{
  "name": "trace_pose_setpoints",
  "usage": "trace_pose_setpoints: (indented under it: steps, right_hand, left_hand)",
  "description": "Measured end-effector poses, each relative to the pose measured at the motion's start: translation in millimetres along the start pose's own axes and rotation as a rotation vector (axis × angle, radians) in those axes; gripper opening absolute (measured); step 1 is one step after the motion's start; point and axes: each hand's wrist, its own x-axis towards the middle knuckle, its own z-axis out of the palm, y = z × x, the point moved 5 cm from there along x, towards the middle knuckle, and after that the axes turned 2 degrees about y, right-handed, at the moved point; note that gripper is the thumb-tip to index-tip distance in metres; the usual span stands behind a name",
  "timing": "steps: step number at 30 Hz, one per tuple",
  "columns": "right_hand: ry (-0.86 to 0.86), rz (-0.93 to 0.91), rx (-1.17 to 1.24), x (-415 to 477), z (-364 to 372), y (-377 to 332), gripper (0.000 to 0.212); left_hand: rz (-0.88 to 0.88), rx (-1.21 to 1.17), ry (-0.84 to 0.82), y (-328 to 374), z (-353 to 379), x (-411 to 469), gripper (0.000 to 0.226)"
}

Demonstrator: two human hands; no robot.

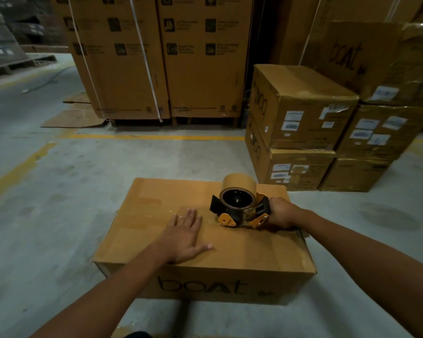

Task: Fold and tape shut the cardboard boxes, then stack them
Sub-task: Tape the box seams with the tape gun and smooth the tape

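Observation:
A closed brown cardboard box (144, 240) with "boat" printed on its front lies on the concrete floor in front of me. My left hand (186, 236) rests flat on its top, fingers straight, on a shiny strip of clear tape. My right hand (282, 213) grips the handle of an orange and black tape dispenser (239, 206), which carries a brown tape roll and sits on the box top just right of the left hand.
A stack of taped boxes (300, 128) with white labels stands on the right. Tall strapped cartons (161, 57) on pallets rise behind. Flat cardboard sheets (71, 118) lie on the floor at left, past a yellow floor line (156, 137).

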Motion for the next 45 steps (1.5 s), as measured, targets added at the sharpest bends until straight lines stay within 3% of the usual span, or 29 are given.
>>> trace_pose_setpoints:
  steps: [3,8,16,21,26,29,32,36,40,45]
  right_hand:
    - [0.002,0.003,-0.009,-1.4,-0.5,-0.2,0.025]
    - [0.003,0.006,-0.031,-1.3,-1.0,-1.6,0.026]
    - [-0.003,0.043,0.01,-0.3,2.8,-10.9,0.021]
    - [0.02,0.001,-0.013,12.6,22.6,-54.1,0.017]
    - [0.056,-0.129,-0.073,44.1,58.2,-123.9,0.02]
    - [0.08,-0.113,-0.069,56.4,71.6,-145.5,0.02]
    - [0.083,-0.11,-0.081,61.9,71.9,-152.3,0.016]
    - [0.1,-0.117,-0.056,64.0,71.3,-147.3,0.017]
    - [0.101,-0.126,-0.062,64.3,69.4,-145.3,0.017]
    - [0.075,-0.136,-0.089,54.5,62.4,-142.7,0.017]
  left_hand:
    - [0.127,0.0,-0.069,24.8,-1.4,-0.9,0.119]
    - [0.142,-0.041,-0.198,30.7,-1.6,4.6,0.136]
    - [0.149,-0.04,-0.188,18.4,-1.2,3.7,0.132]
    - [0.138,-0.049,-0.208,-35.2,-8.0,-13.1,0.146]
    - [0.009,0.028,-0.277,-119.6,-20.0,-47.6,0.143]
    - [-0.026,0.086,-0.336,-140.4,-27.7,-57.5,0.149]
    - [-0.079,-0.015,-0.288,-132.1,-32.5,-53.3,0.137]
    - [-0.094,-0.061,-0.101,-107.5,-15.6,-42.3,0.133]
    - [-0.155,-0.067,0.005,-101.4,0.7,-36.0,0.084]
    - [-0.166,-0.069,0.038,-106.2,4.3,-33.9,0.098]
